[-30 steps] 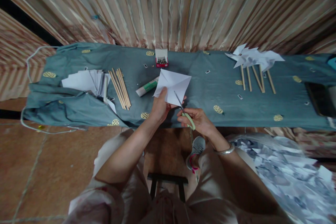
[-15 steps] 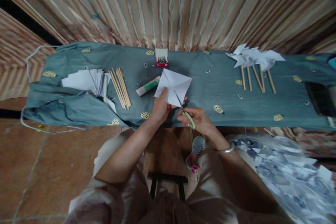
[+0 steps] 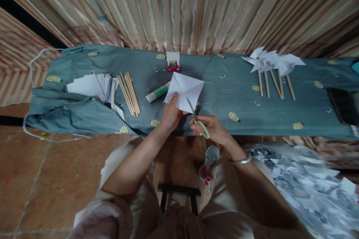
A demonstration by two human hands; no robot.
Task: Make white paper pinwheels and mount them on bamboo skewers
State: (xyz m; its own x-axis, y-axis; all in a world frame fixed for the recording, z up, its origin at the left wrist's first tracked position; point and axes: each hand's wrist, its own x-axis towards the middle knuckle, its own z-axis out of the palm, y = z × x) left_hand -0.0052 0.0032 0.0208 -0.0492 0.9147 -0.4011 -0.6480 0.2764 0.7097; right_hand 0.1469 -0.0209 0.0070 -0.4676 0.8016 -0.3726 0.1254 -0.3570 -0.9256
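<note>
A white square of paper (image 3: pixel 187 87) with crease lines is gripped by my left hand (image 3: pixel 172 114), thumb on top and fingers beneath. My right hand (image 3: pixel 211 127) is closed round the light green handles of a pair of scissors (image 3: pixel 201 127). The blades lie at the paper's lower right corner, pointing toward its middle. Just left of the paper lies a green and white tube (image 3: pixel 158 92). Beyond it stands an open red box (image 3: pixel 173 66) of small metal pins.
Wooden sticks (image 3: pixel 129 93) and a stack of white paper (image 3: pixel 91 86) lie on the left of the green cloth (image 3: pixel 224 97). Paper pinwheels (image 3: pixel 273 61) on sticks and a dark phone (image 3: pixel 340 104) are on the right. A clear bag of folded paper (image 3: pixel 305 186) stands below.
The paper in my left hand has shifted very slightly up and left. My right hand and the scissors have barely moved.
</note>
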